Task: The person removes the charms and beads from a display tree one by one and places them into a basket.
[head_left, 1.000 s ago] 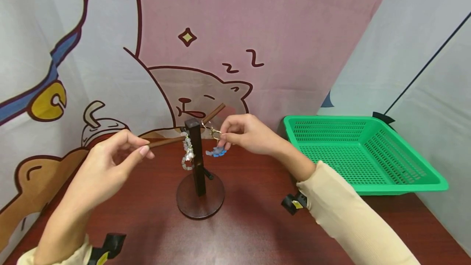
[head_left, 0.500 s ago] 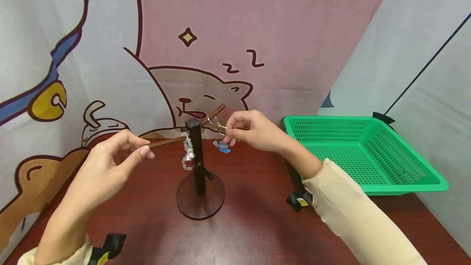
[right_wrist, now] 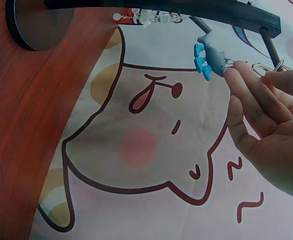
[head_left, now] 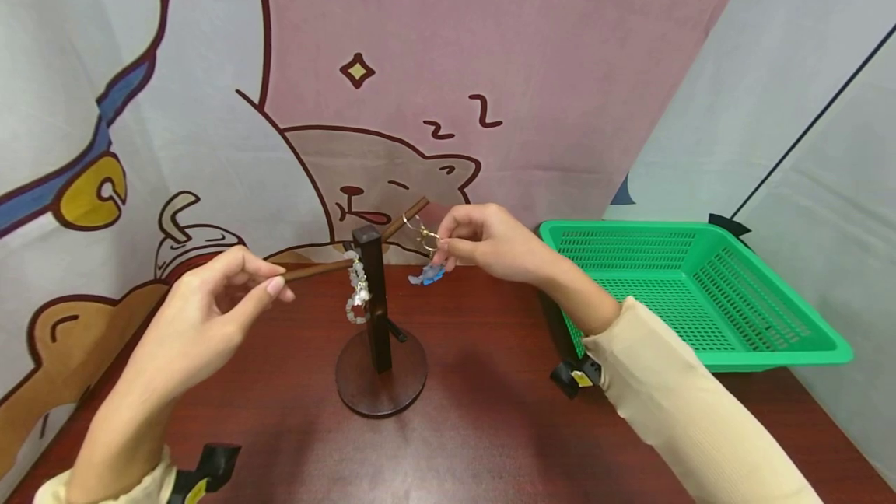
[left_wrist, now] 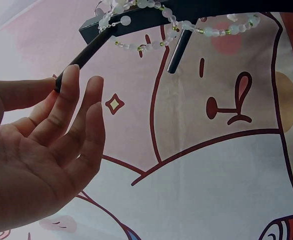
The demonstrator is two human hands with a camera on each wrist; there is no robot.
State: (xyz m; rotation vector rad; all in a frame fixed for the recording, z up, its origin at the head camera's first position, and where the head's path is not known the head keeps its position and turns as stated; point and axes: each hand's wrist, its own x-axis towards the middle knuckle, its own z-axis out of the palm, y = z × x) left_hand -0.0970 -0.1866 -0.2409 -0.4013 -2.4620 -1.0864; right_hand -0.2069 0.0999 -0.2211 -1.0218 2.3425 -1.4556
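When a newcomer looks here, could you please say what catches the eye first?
The green basket on the right of the table stands out. In the middle, the right hand pinches a blue-charmed keyring while the left hand holds a rod of the dark stand. Behind, a cartoon animal sleeps on the backdrop.

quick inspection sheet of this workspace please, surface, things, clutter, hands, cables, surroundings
surface: reddish-brown table, glossy
job's things: dark stand upright; beaded strand hanging on its left peg; blue-charm keychain, its ring apparently around the right peg
clutter: green basket at the right
hands: left hand pinches the left peg's tip; right hand pinches the keychain's gold metal part
cables: nothing seen
surroundings: cartoon-printed cloth behind
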